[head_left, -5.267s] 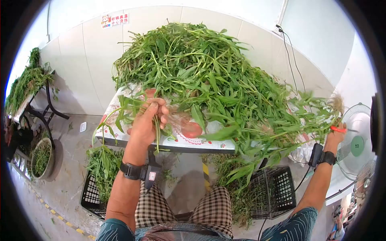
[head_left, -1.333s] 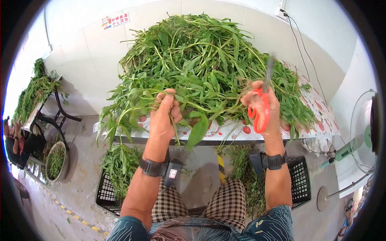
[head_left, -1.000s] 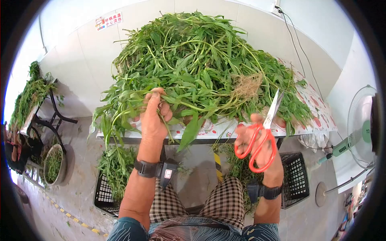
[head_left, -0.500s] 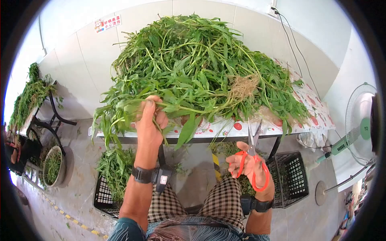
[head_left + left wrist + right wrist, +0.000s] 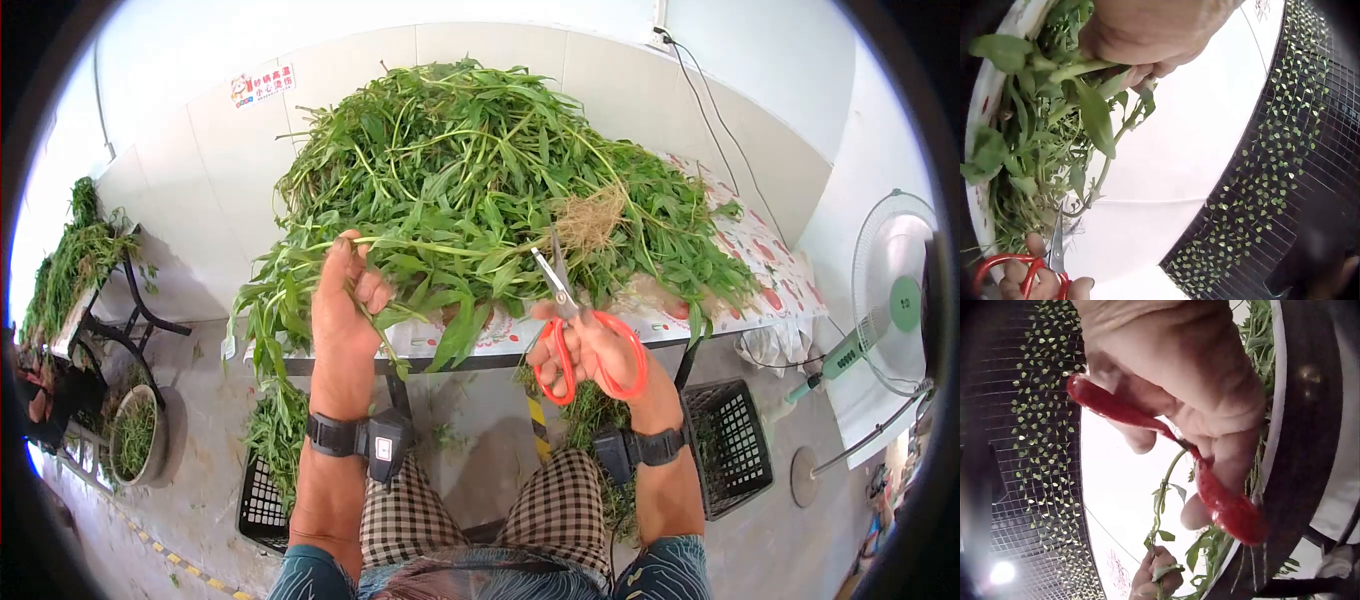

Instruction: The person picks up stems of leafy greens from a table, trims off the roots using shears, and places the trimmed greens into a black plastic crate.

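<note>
My left hand (image 5: 345, 310) grips green stems (image 5: 420, 245) of a leafy plant at the table's front left. The stems run right to a tangle of pale brown roots (image 5: 590, 218) lying on the big green heap (image 5: 450, 150). My right hand (image 5: 605, 365) holds red-handled scissors (image 5: 566, 303), fingers through the loops. The blades stand parted and point up, their tips at the stems just left of the roots. In the left wrist view, the scissors (image 5: 1055, 253) reach into the stems below my left hand (image 5: 1154, 31). The red handles (image 5: 1229, 509) fill the right wrist view's middle.
The heap lies on a strawberry-print tablecloth (image 5: 790, 290) against a tiled wall. Black crates stand below, the left (image 5: 262, 510) with plants, another at right (image 5: 735, 450). A fan (image 5: 900, 300) stands right; a tub (image 5: 130, 435) and a plant-laden side table (image 5: 85, 290) are left.
My right hand first spread a plant far right, then set its roots down on the heap. It dropped back with the scissors and has risen leftward to the stems. My left hand still grips them.
</note>
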Demonstrator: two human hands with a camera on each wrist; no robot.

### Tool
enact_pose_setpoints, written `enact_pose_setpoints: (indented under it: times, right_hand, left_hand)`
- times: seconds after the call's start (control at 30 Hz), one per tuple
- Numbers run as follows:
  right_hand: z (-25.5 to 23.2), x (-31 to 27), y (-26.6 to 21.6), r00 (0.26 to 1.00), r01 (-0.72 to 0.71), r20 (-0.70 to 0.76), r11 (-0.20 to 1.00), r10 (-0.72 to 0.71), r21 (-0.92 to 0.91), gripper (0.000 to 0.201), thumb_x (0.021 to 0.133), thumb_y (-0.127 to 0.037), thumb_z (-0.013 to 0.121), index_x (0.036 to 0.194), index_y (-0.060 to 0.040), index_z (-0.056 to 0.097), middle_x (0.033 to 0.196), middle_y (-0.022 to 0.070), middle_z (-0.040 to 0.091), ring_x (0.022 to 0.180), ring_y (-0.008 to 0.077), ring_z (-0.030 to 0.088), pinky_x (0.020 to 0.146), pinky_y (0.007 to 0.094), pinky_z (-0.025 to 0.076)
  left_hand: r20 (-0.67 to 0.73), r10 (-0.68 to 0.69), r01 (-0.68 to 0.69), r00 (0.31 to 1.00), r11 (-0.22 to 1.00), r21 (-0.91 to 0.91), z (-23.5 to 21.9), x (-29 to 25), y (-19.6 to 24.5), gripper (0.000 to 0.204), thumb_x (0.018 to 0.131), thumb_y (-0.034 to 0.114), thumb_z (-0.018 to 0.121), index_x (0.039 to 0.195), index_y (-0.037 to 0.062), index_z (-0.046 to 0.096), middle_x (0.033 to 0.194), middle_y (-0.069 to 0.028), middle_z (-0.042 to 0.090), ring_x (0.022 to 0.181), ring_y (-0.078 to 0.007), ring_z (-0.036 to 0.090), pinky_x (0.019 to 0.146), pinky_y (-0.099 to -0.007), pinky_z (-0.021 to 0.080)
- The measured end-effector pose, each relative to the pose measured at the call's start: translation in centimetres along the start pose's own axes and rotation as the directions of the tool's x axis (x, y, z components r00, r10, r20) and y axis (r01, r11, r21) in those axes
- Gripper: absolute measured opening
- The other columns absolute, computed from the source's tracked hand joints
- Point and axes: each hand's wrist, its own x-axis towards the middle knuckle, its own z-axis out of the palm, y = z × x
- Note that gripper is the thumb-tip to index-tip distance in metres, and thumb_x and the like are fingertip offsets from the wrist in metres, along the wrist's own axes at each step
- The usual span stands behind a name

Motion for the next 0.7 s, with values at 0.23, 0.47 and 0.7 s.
enact_pose_setpoints:
  times: [0.23,0.47,0.7]
  right_hand:
    - [-1.1,1.6,-1.3,0.987,0.055,-0.158,0.977,-0.022,0.204,0.053,0.090,-0.048,0.041,0.120,-0.0039,0.045,0.086,0.0183,0.062,0.066,0.0196,0.061,0.055,0.0309,0.050]
    - [-1.1,1.8,-1.7,0.988,0.031,-0.152,0.985,-0.006,0.167,0.055,0.089,-0.050,0.042,0.119,-0.0039,0.045,0.087,0.0177,0.062,0.065,0.0181,0.060,0.056,0.0310,0.049]
    - [-1.3,2.3,-2.4,0.968,-0.030,-0.249,0.998,0.043,0.056,0.057,0.087,-0.054,0.044,0.114,-0.0043,0.050,0.082,0.0119,0.063,0.061,0.0134,0.058,0.055,0.0271,0.046]
  left_hand:
    - [0.037,0.020,-0.021,0.999,0.999,0.026,-1.9,1.6,0.3,0.020,0.087,0.023,0.057,0.100,0.0089,0.056,0.080,0.0021,0.054,0.054,-0.0064,0.031,0.047,-0.0224,0.027]
    - [-0.044,0.000,0.001,0.999,1.000,0.010,-3.5,3.1,-0.9,0.017,0.087,0.023,0.057,0.098,0.0099,0.056,0.078,0.0021,0.055,0.054,-0.0063,0.032,0.047,-0.0220,0.027]
    - [-0.041,-0.004,0.006,0.999,0.999,0.034,-4.5,2.2,-1.4,0.015,0.087,0.022,0.056,0.097,0.0096,0.056,0.074,0.0026,0.053,0.052,-0.0063,0.030,0.045,-0.0223,0.025]
